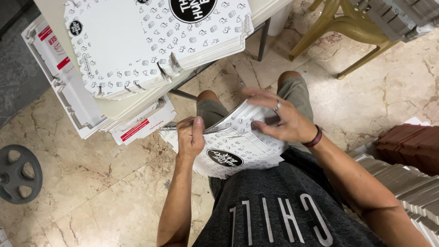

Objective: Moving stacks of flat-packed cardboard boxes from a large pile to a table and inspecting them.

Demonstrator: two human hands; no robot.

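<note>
Overhead on the bench (123,107): stack of flat white pizza-box blanks (155,41), printed with small black icons and a round black emblem near the far edge. Beneath, overhanging the left bench edge: second stack of white blanks with red label strips (68,91). At right, near the floor: further pile of flat grey-white cardboard (411,192), brick-red block (411,144) beside it. Upper right: tan plastic chair (347,27). Lower left, on marble floor: dark round weight plate (18,174).

On the lap: one flat box blank (238,142), white, black icon pattern, round black emblem, partly folded. Left hand (190,137): grip clenched on the blank's left edge, thumb up. Right hand (281,119): fingers spread, pressing a raised flap; ring and dark wristband visible.
</note>
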